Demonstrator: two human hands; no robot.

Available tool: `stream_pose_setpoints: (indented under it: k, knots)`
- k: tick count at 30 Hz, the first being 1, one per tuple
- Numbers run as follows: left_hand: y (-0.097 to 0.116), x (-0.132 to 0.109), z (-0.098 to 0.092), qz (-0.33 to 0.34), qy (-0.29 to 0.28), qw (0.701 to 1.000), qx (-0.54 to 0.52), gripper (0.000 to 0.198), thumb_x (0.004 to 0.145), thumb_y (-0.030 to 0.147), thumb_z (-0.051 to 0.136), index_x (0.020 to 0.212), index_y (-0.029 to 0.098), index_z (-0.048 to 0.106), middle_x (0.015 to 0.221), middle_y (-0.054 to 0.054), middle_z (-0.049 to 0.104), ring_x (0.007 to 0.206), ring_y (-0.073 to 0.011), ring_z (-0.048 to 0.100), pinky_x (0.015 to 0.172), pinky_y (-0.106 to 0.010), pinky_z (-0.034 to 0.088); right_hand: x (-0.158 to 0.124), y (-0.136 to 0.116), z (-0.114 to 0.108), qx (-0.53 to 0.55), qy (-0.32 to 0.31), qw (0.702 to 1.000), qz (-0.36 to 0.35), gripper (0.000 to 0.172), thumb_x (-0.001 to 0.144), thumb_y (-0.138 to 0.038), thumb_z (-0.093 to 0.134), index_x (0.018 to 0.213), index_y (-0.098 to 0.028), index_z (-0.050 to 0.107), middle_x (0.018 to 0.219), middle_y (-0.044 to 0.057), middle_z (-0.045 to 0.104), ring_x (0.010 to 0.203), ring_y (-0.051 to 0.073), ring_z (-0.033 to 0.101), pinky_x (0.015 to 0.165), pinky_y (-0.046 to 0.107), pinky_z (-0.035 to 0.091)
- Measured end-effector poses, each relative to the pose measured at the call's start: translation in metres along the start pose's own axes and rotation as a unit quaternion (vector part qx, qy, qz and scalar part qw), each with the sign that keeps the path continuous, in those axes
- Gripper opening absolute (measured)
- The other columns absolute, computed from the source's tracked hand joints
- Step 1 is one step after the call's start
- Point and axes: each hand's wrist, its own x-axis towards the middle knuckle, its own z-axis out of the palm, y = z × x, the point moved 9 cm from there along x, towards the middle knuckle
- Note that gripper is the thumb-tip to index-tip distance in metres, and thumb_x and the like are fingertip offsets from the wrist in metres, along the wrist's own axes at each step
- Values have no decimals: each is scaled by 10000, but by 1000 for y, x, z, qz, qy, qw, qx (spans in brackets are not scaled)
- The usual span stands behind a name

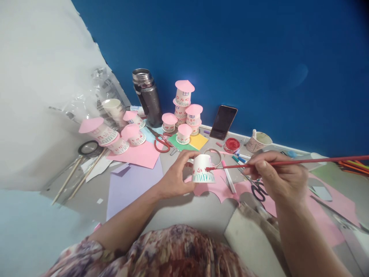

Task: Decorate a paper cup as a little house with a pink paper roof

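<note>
My left hand (177, 175) grips a white paper cup (201, 163) turned upside down, thumb low and fingers round its far side. Green strokes run along the cup's wide lower edge, with red marks above them. In my right hand (278, 173) is a thin red paintbrush (276, 163), pinched between thumb and fingers. Its red-coated tip touches or nearly touches the cup's right side. An open pot of red paint (231, 145) stands behind, to the right of the cup.
Decorated cups with pink paper roofs (184, 86) stand stacked at the back, more (91, 125) at the left. Nearby are a flask (148, 100), a phone (224, 122), red-handled scissors (161, 144), dark-handled scissors (258, 191), a pink marker (228, 177), tape (90, 148) and purple paper (134, 188).
</note>
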Motion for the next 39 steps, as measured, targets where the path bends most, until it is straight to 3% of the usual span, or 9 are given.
stream_pose_setpoints:
  k: [27, 34, 39]
  knots:
    - [0, 0, 2, -4, -7, 1000, 4, 741, 733, 146, 775, 1404, 299, 503, 1416, -90, 543, 1331, -308, 555, 1089, -469, 531, 0, -1, 2, -18, -18, 1000, 3, 255, 986, -403, 734, 800, -232, 774, 686, 19, 768, 552, 138, 665, 497, 242, 547]
    - [-5, -1, 3, -7, -1, 1000, -17, 779, 742, 121, 759, 1448, 301, 484, 1466, -101, 506, 1396, -320, 521, 1118, -479, 522, 4, -1, -20, 25, 45, 998, -20, 207, 972, -390, 756, 839, -238, 796, 666, 24, 762, 530, 155, 653, 448, 269, 536]
    - [-5, 0, 4, -2, -5, 1000, -26, 774, 749, 108, 751, 1448, 306, 483, 1465, -96, 507, 1398, -312, 520, 1129, -481, 512, 6, -4, -24, 29, 53, 997, -51, 188, 967, -364, 768, 836, -234, 801, 648, 17, 757, 509, 143, 640, 427, 256, 515]
